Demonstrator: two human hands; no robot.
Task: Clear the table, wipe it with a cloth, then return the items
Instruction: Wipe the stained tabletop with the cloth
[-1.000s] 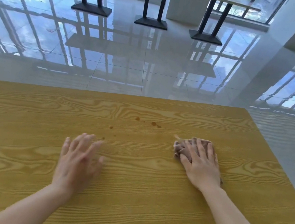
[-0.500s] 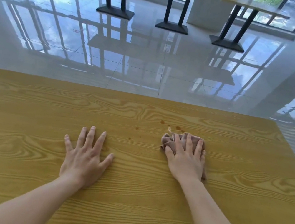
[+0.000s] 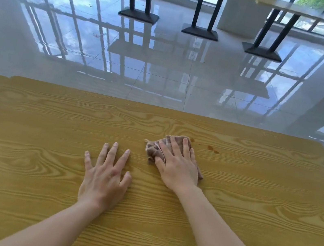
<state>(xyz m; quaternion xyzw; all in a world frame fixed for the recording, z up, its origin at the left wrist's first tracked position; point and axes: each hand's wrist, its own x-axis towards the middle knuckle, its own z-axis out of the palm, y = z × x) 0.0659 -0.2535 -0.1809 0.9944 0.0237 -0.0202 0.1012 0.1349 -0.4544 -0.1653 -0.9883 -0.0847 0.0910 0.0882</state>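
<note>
Head view. One wooden table (image 3: 35, 144) fills the lower half of the frame, with yellow grain print. On it: one cloth, two hands, nothing else. The cloth (image 3: 152, 151) is brownish-pink and bunched, lying flat on the tabletop at about 5 o'clock of frame centre, nearer the far edge than the near one. The right hand (image 3: 179, 166) lies on top of it, palm down, fingers straight and together, pressing it onto the wood rather than curling round it. Four fingers cross the cloth's far part and the thumb lies along its 9 o'clock side. Cloth shows past the hand at 9, 12 and 4 o'clock. The left hand (image 3: 104, 177) is at 7 o'clock of centre, just beside the cloth on its 8 o'clock side and not touching it. It is flat on the bare wood, five fingers spread, holding nothing. Both forearms are bare and enter from the bottom edge. Brown spots (image 3: 210, 147) sit on the tabletop at 3 o'clock of the cloth, close to it. I count three or four, too small for a sure count, and the nearest lies right at the cloth's edge. Beyond the table there is a glossy tiled floor (image 3: 164, 76) reflecting window frames. At 12 o'clock stand three black pedestal bases (image 3: 199, 32), two uprights each, under a second tabletop at the top edge.
</note>
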